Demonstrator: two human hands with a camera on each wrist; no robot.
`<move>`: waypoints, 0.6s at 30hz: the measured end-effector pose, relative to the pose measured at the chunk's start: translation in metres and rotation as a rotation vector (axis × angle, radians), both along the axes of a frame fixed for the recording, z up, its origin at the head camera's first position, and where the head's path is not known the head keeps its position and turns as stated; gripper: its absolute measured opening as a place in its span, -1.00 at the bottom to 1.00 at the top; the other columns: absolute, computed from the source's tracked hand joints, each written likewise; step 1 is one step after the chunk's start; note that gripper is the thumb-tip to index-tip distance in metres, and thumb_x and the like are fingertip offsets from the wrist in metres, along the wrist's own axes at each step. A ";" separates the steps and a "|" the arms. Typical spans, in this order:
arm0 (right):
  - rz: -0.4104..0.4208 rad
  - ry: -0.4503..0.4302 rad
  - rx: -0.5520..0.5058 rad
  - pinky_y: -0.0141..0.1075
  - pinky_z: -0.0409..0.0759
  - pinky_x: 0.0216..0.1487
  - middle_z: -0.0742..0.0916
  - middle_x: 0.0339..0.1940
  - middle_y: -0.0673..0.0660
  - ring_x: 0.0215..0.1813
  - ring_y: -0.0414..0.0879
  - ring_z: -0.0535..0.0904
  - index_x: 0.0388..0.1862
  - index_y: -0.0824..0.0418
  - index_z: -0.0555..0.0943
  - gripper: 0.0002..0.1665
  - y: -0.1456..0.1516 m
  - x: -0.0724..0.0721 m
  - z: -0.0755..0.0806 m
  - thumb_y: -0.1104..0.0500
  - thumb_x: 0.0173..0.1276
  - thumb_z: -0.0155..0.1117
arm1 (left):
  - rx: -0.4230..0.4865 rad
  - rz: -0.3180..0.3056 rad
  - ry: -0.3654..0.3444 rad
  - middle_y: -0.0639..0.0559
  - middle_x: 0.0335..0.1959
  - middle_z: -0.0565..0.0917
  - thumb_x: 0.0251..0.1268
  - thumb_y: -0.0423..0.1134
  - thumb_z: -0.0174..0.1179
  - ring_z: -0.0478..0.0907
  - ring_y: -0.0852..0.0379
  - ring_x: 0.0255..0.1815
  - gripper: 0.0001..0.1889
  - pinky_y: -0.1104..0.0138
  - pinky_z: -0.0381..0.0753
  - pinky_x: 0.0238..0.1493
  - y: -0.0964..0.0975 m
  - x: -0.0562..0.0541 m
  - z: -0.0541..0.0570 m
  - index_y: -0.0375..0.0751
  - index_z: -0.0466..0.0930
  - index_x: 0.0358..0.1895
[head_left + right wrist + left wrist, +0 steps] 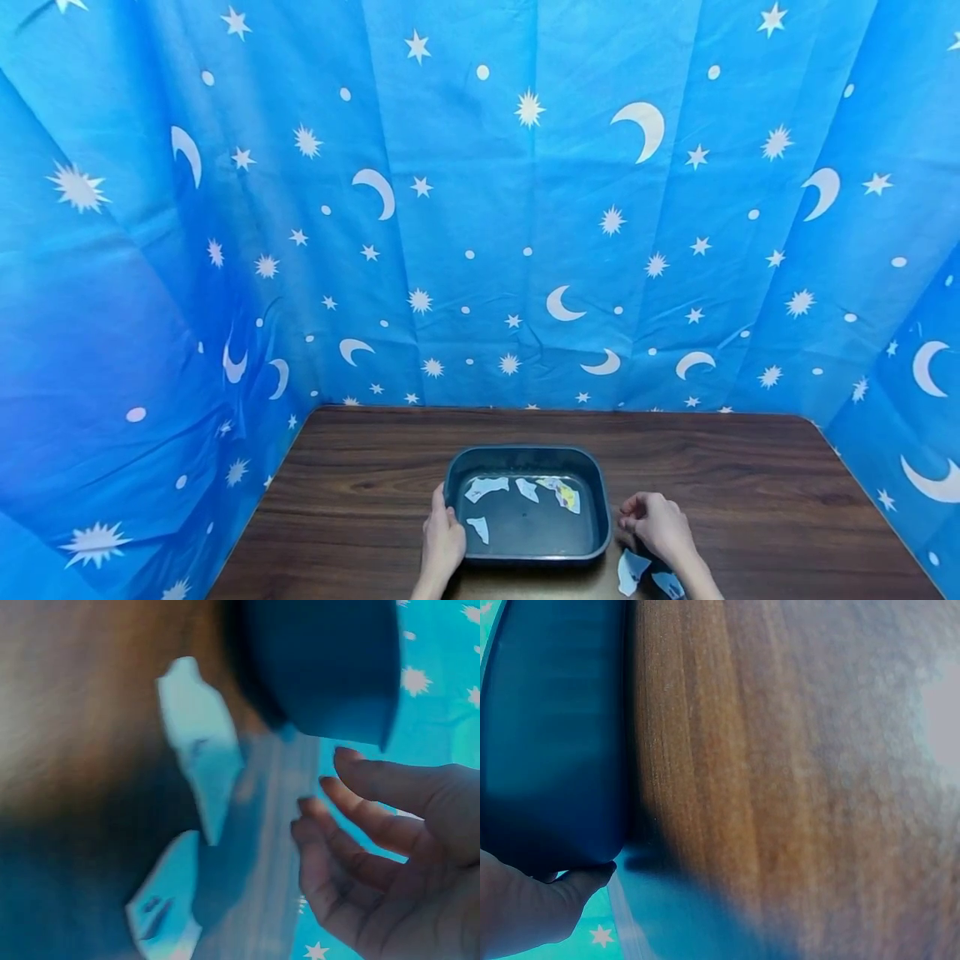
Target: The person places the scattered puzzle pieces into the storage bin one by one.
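Blue curtains printed with moons and stars hang around the brown table. On it sits a dark tray holding four paper scraps, at ten, twelve, two and eight o'clock. Two loose scraps lie outside at four o'clock, the right forearm partly covering one in the head view. At about nine o'clock the left grip is clamped on the tray's side; at three, just beside it, the right grip has thumb and fingers apart, loosely curved.
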State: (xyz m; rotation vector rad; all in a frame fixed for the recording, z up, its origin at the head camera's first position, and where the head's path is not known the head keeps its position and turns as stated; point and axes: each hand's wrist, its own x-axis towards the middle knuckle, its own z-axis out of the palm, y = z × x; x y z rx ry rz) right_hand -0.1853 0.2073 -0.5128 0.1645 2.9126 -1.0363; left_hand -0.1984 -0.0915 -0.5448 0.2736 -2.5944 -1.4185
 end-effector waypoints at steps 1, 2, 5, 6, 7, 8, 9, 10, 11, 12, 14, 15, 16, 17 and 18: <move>0.015 0.000 0.034 -0.12 0.47 -0.36 0.61 -0.59 -0.04 -0.48 -0.15 0.49 -0.50 0.20 0.61 -0.83 0.000 0.002 -0.002 0.25 -0.06 0.45 | 0.000 -0.001 0.000 -0.46 0.10 0.44 0.32 -0.53 -0.21 0.36 -0.36 0.13 -0.61 -0.14 0.32 0.10 0.000 0.000 0.000 -0.45 0.22 0.22; 0.029 -0.002 0.067 -0.12 0.47 -0.37 0.60 -0.58 -0.03 -0.47 -0.15 0.49 -0.50 0.18 0.60 -0.78 -0.001 0.004 -0.004 0.22 -0.11 0.49 | 0.003 0.002 -0.003 -0.46 0.10 0.44 0.32 -0.53 -0.21 0.36 -0.36 0.14 -0.60 -0.14 0.32 0.11 0.000 -0.001 -0.001 -0.44 0.22 0.22; 0.061 -0.055 0.132 -0.12 0.48 -0.34 0.58 -0.49 0.02 -0.41 -0.08 0.48 -0.46 0.19 0.57 -0.63 -0.002 0.006 -0.010 0.17 -0.25 0.57 | 0.012 -0.004 -0.013 -0.46 0.12 0.42 0.33 -0.52 -0.23 0.35 -0.36 0.15 -0.60 -0.15 0.31 0.12 0.000 -0.001 0.000 -0.44 0.21 0.23; 0.069 -0.072 0.147 -0.11 0.48 -0.33 0.57 -0.47 0.04 -0.40 -0.07 0.47 -0.45 0.19 0.57 -0.59 -0.003 0.005 -0.012 0.17 -0.29 0.59 | 0.014 -0.005 -0.017 -0.45 0.12 0.42 0.33 -0.52 -0.23 0.34 -0.36 0.15 -0.60 -0.15 0.31 0.12 0.000 -0.001 0.000 -0.44 0.21 0.23; 0.071 -0.091 0.154 -0.11 0.48 -0.32 0.54 -0.46 0.06 -0.39 -0.05 0.46 -0.44 0.19 0.56 -0.56 -0.004 0.005 -0.013 0.17 -0.32 0.61 | 0.017 -0.006 -0.021 -0.45 0.13 0.42 0.34 -0.52 -0.23 0.34 -0.36 0.16 -0.60 -0.15 0.30 0.12 0.000 -0.001 0.000 -0.44 0.21 0.23; 0.075 -0.101 0.163 -0.10 0.48 -0.31 0.53 -0.45 0.07 -0.38 -0.04 0.45 -0.42 0.20 0.56 -0.52 -0.005 0.005 -0.013 0.17 -0.35 0.62 | 0.019 -0.006 -0.023 -0.46 0.13 0.42 0.34 -0.52 -0.23 0.34 -0.36 0.16 -0.60 -0.15 0.30 0.12 0.000 -0.001 0.000 -0.44 0.21 0.23; 0.081 -0.107 0.167 -0.09 0.48 -0.30 0.52 -0.43 0.09 -0.37 -0.02 0.45 -0.41 0.21 0.55 -0.50 -0.006 0.005 -0.014 0.18 -0.38 0.63 | 0.020 -0.007 -0.024 -0.46 0.13 0.42 0.34 -0.52 -0.23 0.34 -0.36 0.16 -0.60 -0.15 0.30 0.12 0.000 -0.001 0.000 -0.43 0.21 0.24; 0.085 -0.114 0.166 -0.08 0.48 -0.29 0.51 -0.42 0.10 -0.36 -0.01 0.44 -0.40 0.21 0.55 -0.47 -0.007 0.005 -0.014 0.18 -0.40 0.63 | 0.022 -0.009 -0.025 -0.46 0.13 0.41 0.35 -0.51 -0.24 0.34 -0.36 0.16 -0.60 -0.15 0.30 0.12 0.000 -0.001 0.001 -0.44 0.20 0.24; 0.095 -0.114 0.171 -0.06 0.48 -0.28 0.50 -0.41 0.12 -0.35 0.01 0.44 -0.38 0.22 0.54 -0.44 -0.007 0.006 -0.014 0.19 -0.42 0.64 | 0.019 -0.005 -0.019 -0.46 0.12 0.42 0.34 -0.51 -0.23 0.34 -0.36 0.15 -0.61 -0.15 0.31 0.12 0.000 0.000 0.001 -0.43 0.21 0.23; 0.105 -0.100 0.179 -0.05 0.49 -0.29 0.49 -0.40 0.13 -0.34 0.03 0.45 -0.38 0.21 0.52 -0.42 -0.008 0.007 -0.013 0.19 -0.45 0.65 | 0.014 -0.003 -0.011 -0.45 0.11 0.43 0.34 -0.51 -0.22 0.35 -0.36 0.14 -0.61 -0.14 0.32 0.11 0.000 0.000 0.001 -0.43 0.22 0.23; 0.126 -0.080 0.201 -0.02 0.49 -0.29 0.48 -0.39 0.16 -0.31 0.08 0.45 -0.38 0.23 0.49 -0.38 -0.009 0.010 -0.014 0.21 -0.47 0.66 | 0.004 -0.003 0.005 -0.45 0.10 0.45 0.34 -0.52 -0.21 0.37 -0.35 0.13 -0.61 -0.13 0.34 0.09 0.000 0.000 0.001 -0.42 0.24 0.22; 0.135 -0.067 0.213 -0.01 0.49 -0.29 0.47 -0.38 0.17 -0.29 0.10 0.45 -0.38 0.23 0.48 -0.38 -0.009 0.011 -0.014 0.21 -0.47 0.66 | -0.002 -0.003 0.013 -0.45 0.09 0.46 0.33 -0.52 -0.21 0.38 -0.35 0.12 -0.61 -0.13 0.35 0.08 -0.001 0.001 0.001 -0.41 0.24 0.22; 0.138 -0.053 0.225 0.00 0.49 -0.30 0.47 -0.38 0.17 -0.28 0.12 0.44 -0.39 0.23 0.46 -0.37 -0.009 0.013 -0.015 0.22 -0.46 0.66 | -0.008 -0.003 0.020 -0.44 0.08 0.46 0.33 -0.52 -0.20 0.39 -0.35 0.11 -0.61 -0.12 0.36 0.07 -0.001 0.001 0.001 -0.41 0.25 0.21; 0.141 -0.038 0.238 -0.01 0.50 -0.31 0.46 -0.39 0.17 -0.28 0.12 0.44 -0.40 0.23 0.44 -0.37 -0.009 0.014 -0.015 0.22 -0.46 0.66 | -0.015 0.000 0.025 -0.44 0.07 0.48 0.32 -0.51 -0.19 0.40 -0.35 0.10 -0.61 -0.12 0.37 0.07 -0.001 0.001 0.000 -0.40 0.26 0.21; 0.141 -0.028 0.241 -0.02 0.49 -0.32 0.47 -0.41 0.16 -0.29 0.12 0.44 -0.41 0.24 0.43 -0.38 -0.009 0.015 -0.016 0.23 -0.45 0.65 | -0.019 -0.001 0.026 -0.44 0.07 0.48 0.33 -0.51 -0.19 0.40 -0.35 0.09 -0.61 -0.12 0.37 0.06 -0.002 0.001 0.001 -0.40 0.25 0.21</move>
